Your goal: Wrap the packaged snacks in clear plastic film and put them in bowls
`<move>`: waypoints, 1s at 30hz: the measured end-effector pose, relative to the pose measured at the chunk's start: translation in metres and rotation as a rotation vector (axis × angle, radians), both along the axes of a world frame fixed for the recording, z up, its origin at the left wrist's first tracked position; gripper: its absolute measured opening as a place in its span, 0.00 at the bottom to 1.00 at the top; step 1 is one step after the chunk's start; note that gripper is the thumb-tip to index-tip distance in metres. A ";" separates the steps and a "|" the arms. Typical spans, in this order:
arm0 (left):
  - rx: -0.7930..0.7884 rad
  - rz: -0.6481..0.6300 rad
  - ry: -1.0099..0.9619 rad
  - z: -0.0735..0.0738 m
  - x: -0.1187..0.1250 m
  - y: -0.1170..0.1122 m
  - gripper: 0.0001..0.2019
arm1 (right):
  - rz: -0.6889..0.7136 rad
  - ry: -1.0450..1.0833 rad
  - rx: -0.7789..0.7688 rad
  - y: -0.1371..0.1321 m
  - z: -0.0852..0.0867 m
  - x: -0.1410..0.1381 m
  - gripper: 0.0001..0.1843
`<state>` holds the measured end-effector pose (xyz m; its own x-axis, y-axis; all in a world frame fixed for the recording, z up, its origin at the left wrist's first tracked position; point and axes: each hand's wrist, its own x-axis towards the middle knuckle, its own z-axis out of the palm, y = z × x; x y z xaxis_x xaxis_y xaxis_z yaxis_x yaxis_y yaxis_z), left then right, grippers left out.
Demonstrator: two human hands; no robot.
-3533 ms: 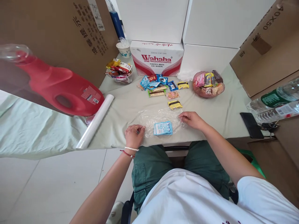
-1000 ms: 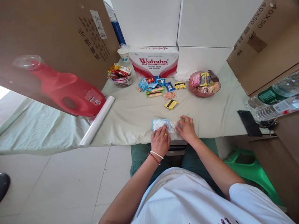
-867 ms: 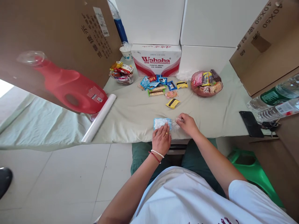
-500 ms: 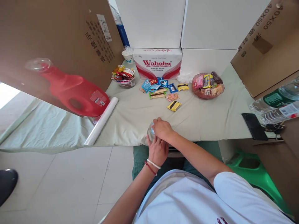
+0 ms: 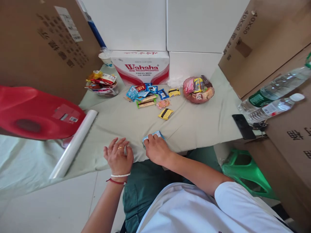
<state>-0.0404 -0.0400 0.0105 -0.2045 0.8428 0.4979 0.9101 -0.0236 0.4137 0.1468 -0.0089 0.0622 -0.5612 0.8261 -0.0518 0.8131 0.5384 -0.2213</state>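
My right hand is closed over a small light-blue snack packet at the front edge of the cloth-covered table. Its fingers press down on the packet and hide most of it. To the left, my left hand is held palm down at the table edge, fingers apart and nothing in it. Further back lies a loose group of snacks: blue packets, a green-edged wafer bar, a pink packet and a yellow packet.
A pink bowl of snacks and a tub of snacks flank the group. At left are a red jug and a white roll. Bottles and a phone sit at right. Behind stands a Wahaha carton.
My hands were together at the table edge; the left has moved away leftward and its fingers are apart. The right stays on the packet, whose blue side shows more. The view has shifted.
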 end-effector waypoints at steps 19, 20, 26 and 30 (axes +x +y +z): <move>-0.097 -0.030 0.097 -0.020 0.011 0.012 0.15 | -0.158 0.207 -0.036 0.046 0.004 0.074 0.13; -0.083 -0.035 0.096 -0.021 0.011 0.012 0.15 | -0.234 0.321 -0.046 0.061 0.011 0.092 0.14; -0.056 -0.039 0.074 -0.024 0.010 0.012 0.16 | -0.667 0.801 0.118 0.213 0.073 0.218 0.19; -0.044 -0.038 0.095 -0.023 0.010 0.013 0.15 | -0.912 0.849 0.128 0.317 0.091 0.268 0.16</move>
<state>-0.0302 -0.0274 -0.0128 -0.1255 0.8705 0.4759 0.9441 -0.0426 0.3268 0.4147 0.3081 0.1531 0.4008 0.9029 0.1552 0.5269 -0.0886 -0.8453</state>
